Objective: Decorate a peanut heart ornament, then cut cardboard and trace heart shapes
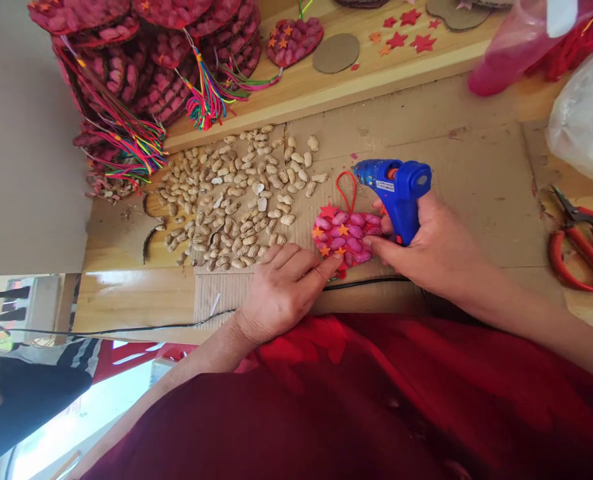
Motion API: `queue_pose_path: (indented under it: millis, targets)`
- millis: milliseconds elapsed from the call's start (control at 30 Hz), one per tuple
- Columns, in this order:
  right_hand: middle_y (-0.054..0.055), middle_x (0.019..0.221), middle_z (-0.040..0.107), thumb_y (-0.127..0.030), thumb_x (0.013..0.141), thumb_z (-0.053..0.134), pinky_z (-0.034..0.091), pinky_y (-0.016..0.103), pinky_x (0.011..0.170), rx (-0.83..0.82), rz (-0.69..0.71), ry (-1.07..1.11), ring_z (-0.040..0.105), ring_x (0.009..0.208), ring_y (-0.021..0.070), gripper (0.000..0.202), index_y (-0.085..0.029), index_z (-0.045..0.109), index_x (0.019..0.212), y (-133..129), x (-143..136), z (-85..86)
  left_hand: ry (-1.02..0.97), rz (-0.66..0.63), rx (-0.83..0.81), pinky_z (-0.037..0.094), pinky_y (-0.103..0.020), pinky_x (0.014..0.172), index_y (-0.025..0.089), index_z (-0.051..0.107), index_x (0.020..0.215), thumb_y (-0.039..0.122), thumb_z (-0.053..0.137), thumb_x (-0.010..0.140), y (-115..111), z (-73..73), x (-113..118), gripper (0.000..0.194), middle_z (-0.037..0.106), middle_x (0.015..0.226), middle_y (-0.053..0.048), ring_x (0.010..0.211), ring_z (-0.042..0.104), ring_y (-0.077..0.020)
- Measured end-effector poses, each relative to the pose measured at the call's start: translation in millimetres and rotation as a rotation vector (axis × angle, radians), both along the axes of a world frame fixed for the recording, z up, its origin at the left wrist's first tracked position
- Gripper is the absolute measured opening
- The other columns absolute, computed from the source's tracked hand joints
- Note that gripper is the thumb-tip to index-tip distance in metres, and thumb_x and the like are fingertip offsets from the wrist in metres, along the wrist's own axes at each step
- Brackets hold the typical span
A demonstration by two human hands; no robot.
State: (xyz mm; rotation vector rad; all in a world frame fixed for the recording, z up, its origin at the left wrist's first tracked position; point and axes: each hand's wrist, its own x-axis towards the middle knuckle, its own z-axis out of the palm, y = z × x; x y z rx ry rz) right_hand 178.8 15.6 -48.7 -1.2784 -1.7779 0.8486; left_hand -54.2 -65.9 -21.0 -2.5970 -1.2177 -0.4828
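A pink peanut-covered ornament with orange and red stars and a red cord loop lies on the cardboard in front of me. My right hand is closed round a blue glue gun, its nozzle pointing left above the loop; the thumb reaches the ornament's right edge. The index finger of my left hand presses a star at the ornament's lower left, the other fingers curled on the cardboard. Whether the left fingers pinch anything is hidden.
Loose peanuts spread left of the hands. Red-handled scissors lie at the right. Finished ornaments with tassels are stacked at back left. A cardboard disc and red stars lie behind. A black cable runs along the front edge.
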Motion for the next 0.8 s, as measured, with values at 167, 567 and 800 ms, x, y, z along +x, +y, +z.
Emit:
queue_pose_path:
  millis: [167, 567, 800]
  targets:
    - [0.008, 0.097, 0.073, -0.039, 0.071, 0.078, 0.057, 0.062, 0.082, -0.061, -0.054, -0.1, 0.073, 0.088, 0.0359, 0.052, -0.026, 0.061, 0.118, -0.3, -1.5, 4.4, 0.042, 0.002, 0.019, 0.041, -0.034, 0.072, 0.02, 0.061, 0.131, 0.017, 0.06, 0.1, 3.4, -1.4, 2.7, 0.032, 0.067, 0.091, -0.002, 0.082, 0.057, -0.0156]
    - [0.009, 0.103, 0.073, -0.036, 0.077, 0.078, 0.058, 0.058, 0.09, 0.005, -0.013, -0.025, 0.07, 0.107, 0.0387, 0.052, -0.03, 0.06, 0.124, 0.0, 1.8, -4.5, 0.071, -0.012, 0.065, 0.037, -0.033, 0.069, 0.019, 0.063, 0.126, 0.017, 0.06, 0.099, 8.4, 0.0, 4.3, 0.027, 0.067, 0.085, -0.001, 0.078, 0.056, -0.0154]
    - [0.008, 0.099, 0.073, -0.036, 0.076, 0.079, 0.059, 0.057, 0.087, 0.01, -0.031, -0.026, 0.072, 0.099, 0.0362, 0.048, -0.03, 0.061, 0.12, 0.2, 1.5, -3.6, 0.082, -0.021, 0.11, 0.037, -0.033, 0.068, 0.018, 0.06, 0.132, 0.014, 0.061, 0.098, 3.2, -0.8, -0.8, 0.035, 0.066, 0.081, 0.001, 0.075, 0.055, -0.0146]
